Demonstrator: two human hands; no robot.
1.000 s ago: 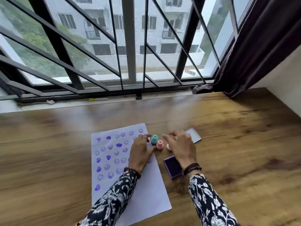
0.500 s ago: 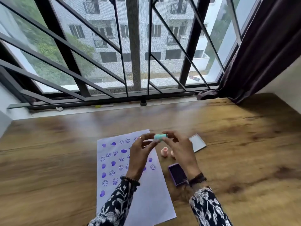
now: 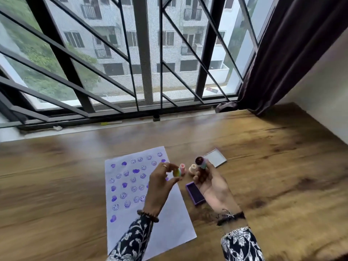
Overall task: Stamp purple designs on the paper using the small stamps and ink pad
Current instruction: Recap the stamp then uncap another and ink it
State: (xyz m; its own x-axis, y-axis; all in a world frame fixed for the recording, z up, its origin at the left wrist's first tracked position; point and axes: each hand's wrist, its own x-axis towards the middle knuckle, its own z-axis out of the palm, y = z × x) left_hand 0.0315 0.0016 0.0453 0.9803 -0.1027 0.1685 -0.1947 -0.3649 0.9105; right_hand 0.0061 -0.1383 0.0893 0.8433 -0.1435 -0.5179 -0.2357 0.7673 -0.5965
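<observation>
A white paper (image 3: 169,228) with several purple hearts and smiley prints lies on the wooden table (image 3: 282,176). My left hand (image 3: 160,187) hovers over the paper's right edge and pinches a small teal cap (image 3: 177,172). My right hand (image 3: 211,180) holds the teal stamp (image 3: 201,162) with its dark inked face turned up. A pink stamp (image 3: 182,166) and a cream stamp (image 3: 192,168) stand on the table between my hands. The open purple ink pad (image 3: 194,193) lies beside the paper, partly under my right hand.
The ink pad's clear lid (image 3: 215,158) lies behind my right hand. A barred window (image 3: 145,53) runs along the table's far edge, with a dark curtain (image 3: 293,44) and a white wall (image 3: 323,91) at the right.
Both hands lifted the teal stamp off the table and pulled it apart. The cap went left with my left hand, the stamp body right with my right hand.
</observation>
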